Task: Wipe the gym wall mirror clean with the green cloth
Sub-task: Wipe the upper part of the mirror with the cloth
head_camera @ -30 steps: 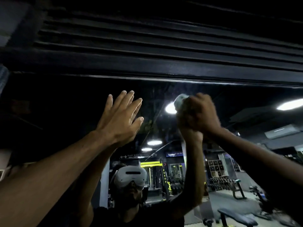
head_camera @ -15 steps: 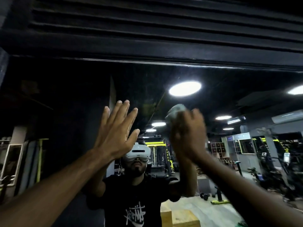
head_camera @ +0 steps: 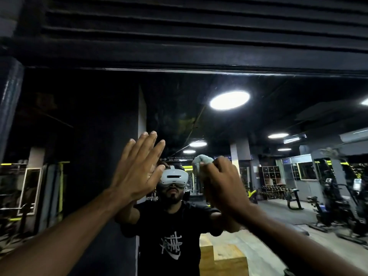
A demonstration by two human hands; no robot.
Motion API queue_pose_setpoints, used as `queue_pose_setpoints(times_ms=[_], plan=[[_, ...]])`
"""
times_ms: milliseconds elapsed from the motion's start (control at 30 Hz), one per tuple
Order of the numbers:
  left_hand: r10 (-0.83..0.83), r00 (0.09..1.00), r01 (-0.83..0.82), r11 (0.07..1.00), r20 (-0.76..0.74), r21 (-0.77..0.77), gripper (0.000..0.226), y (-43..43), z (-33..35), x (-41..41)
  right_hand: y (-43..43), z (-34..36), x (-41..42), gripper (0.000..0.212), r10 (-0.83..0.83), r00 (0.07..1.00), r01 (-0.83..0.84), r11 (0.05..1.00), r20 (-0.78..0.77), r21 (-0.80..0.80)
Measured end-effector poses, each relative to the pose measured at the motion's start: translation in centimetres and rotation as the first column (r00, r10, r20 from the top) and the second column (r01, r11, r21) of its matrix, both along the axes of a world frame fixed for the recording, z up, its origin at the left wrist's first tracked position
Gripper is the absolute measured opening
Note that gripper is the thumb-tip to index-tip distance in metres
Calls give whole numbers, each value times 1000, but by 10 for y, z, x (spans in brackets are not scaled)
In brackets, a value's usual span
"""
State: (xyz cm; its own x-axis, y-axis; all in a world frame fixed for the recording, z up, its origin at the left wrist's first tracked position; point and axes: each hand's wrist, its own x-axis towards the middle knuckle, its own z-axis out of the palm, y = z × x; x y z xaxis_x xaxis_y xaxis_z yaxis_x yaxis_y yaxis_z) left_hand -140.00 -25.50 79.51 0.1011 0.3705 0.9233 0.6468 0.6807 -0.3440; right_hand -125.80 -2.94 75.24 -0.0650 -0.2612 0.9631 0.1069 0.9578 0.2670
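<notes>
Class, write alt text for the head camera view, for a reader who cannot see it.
A person's right hand holds a bunched green cloth to a gym wall mirror while the left hand is spread open beside it.

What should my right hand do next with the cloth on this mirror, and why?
Probably slide the cloth rightward across the mirror. Your right hand grips it bunched against the surface. Your left hand is spread flat just to its left, so the free stretch lies to the right.
</notes>
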Motion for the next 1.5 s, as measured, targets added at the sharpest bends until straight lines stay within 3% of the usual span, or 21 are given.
queue_pose_setpoints(times_ms=[67,133,200,233,300,400,467,533,567,633,733,800,900,933,1100,1167,1233,1267,1333,1433,1500], plan=[[-7,1000,6,999,18,38,71,-8,10,-3,12,39,9,27,-41,999,43,998,-22,55],[-20,999,18,997,37,69,69,-17,23,-8,16,87,12,15,-22,984,-5,989,-176,-151],[-8,1000,8,999,11,33,72,-26,36,-13,-5,107,-1,23,-3,954,-102,937,-299,-335],[-5,1000,5,1000,-6,7,73,-29,42,-14,-21,101,-13,31,4,956,-104,939,-294,-326],[-15,1000,15,1000,-17,-5,74,-36,59,-14,-46,74,-32,40,33,986,-58,987,-165,-147],[-36,999,34,997,24,73,75,-47,85,-15,-31,88,-21,28,-13,999,17,994,-37,109],[-9,999,6,998,39,69,75,-51,103,-18,-18,133,-13,20,-26,988,31,999,-152,28],[24,999,-25,999,43,37,76,-53,116,-21,-25,154,-21,21,62,960,-116,976,-274,-186],[29,999,-30,999,40,31,76,-55,120,-21,-39,150,-30,22,96,945,-170,960,-312,-220],[21,1000,-22,1000,21,18,77,-58,126,-24,-61,127,-48,21,172,958,-197,976,-228,-89],[-18,1000,18,1000,14,-1,80,-61,133,-30,-42,137,-38,38,108,994,-110,977,20,184],[-41,999,41,999,6,-10,80,-61,139,-33,-22,184,-27,36,66,995,-57,991,-73,118],[-137,991,137,991,9,7,77,-63,144,-34,-28,222,-38,34,96,938,-177,958,-333,-224],[-171,985,171,985,10,29,75,-64,145,-33,-42,218,-48,37,87,927,-184,954,-366,-239],[-92,994,94,995,-64,37,71,-65,156,-28,-60,190,-53,30,105,987,-85,984,-123,160],[-86,993,89,996,-84,25,72,-72,172,-25,-46,218,-43,35,64,975,-49,996,-213,75],[-51,995,53,998,-87,23,73,-83,186,-27,-48,240,-49,40,94,936,-164,969,-338,-185],[-30,995,31,999,-92,12,73,-87,191,-30,-60,241,-58,41,102,915,-209,948,-391,-240],[-16,996,15,1000,-89,-13,74,-90,194,-34,-86,225,-78,39,109,915,-178,973,-390,-145],[-17,997,19,1000,-80,22,79,-95,200,-38,-78,214,-73,35,81,972,-53,990,-220,130],[-13,999,15,999,-40,50,85,-104,205,-39,-55,240,-55,39,-26,965,36,999,-262,34]])
